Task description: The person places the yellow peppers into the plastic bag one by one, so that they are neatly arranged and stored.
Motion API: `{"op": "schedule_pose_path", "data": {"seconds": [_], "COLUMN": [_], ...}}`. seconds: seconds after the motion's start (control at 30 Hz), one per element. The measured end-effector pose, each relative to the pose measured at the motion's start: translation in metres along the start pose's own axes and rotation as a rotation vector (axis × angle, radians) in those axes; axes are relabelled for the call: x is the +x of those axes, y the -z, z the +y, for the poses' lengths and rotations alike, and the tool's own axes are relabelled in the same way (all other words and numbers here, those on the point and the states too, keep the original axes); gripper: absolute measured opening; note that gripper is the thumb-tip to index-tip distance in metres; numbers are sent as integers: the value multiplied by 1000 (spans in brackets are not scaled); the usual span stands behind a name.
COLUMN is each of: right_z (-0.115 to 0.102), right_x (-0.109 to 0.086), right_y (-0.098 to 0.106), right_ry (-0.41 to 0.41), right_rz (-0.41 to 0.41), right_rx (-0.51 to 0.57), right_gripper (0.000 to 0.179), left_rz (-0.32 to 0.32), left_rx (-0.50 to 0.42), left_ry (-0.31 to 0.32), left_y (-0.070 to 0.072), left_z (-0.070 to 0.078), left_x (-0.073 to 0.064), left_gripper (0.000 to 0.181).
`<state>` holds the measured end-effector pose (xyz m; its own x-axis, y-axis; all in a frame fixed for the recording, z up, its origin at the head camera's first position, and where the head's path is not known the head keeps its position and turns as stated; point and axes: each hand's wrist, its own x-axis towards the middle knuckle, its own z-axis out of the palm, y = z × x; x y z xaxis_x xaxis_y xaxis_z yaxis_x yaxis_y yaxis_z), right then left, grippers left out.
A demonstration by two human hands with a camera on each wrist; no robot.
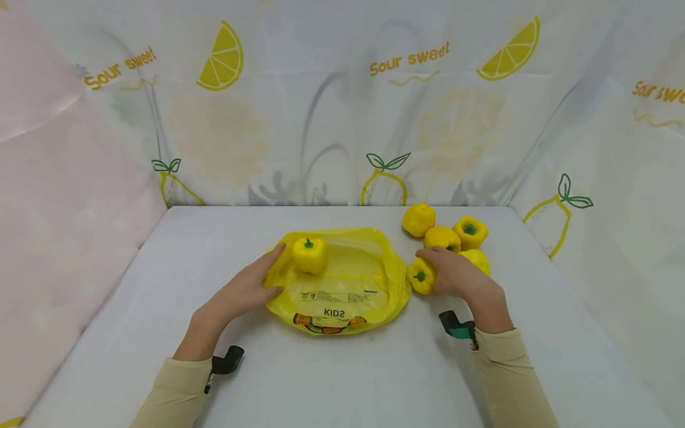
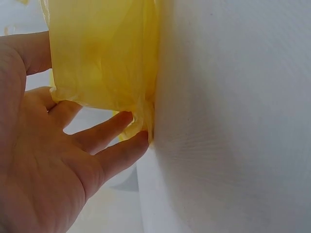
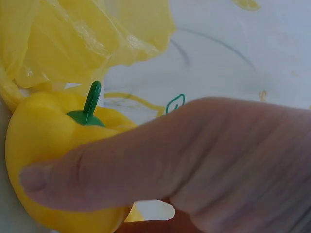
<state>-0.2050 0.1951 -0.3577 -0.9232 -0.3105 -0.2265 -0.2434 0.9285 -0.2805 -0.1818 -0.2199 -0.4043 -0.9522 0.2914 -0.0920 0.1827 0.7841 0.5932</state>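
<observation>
A yellow plastic bag (image 1: 342, 309) with printed text lies open on the white table. Inside it, toward the left, stands a yellow bell pepper (image 1: 309, 257) with a green stem. My left hand (image 1: 243, 291) is at the bag's left side; in the left wrist view its loosely spread fingers (image 2: 124, 153) touch the yellow plastic. At the bag's right edge, my right hand (image 1: 457, 273) holds another yellow bell pepper (image 1: 421, 276), its green stem turned toward me. The right wrist view has the thumb (image 3: 97, 174) across this pepper (image 3: 43, 126); the other fingers are mostly hidden.
Behind my right hand sit several yellow pieces: a bell pepper (image 1: 471, 232) with a green top, a rounded one (image 1: 419, 220) at the back, one (image 1: 442, 236) beside it, and one (image 1: 476, 260) partly covered by the hand. A lemon-print cloth (image 1: 342, 119) hangs behind the table.
</observation>
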Motion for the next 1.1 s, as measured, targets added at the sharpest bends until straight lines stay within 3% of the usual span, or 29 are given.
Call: {"op": "schedule_pose_path", "data": {"seconds": [0.43,0.57,0.8,1.1], "right_z": [15,12,-2,-33], "right_x": [2,3,10,18], "right_y": [12,13,11,2], "right_ry": [116,144,263,362], "right_rz": [187,212,305,264], "right_rx": [240,333,549,634], "right_gripper": [73,74,72,74], "left_rz": [-2,-1,3,3], "left_rx": [1,-6,-12,-19], "left_ry": [3,-1,-12,-32], "left_y": [-2,-3,-4,-2], "left_z": [-4,-3,-3,-1], "left_x": [-1,0,0,3], "left_gripper": [87,87,87,86]}}
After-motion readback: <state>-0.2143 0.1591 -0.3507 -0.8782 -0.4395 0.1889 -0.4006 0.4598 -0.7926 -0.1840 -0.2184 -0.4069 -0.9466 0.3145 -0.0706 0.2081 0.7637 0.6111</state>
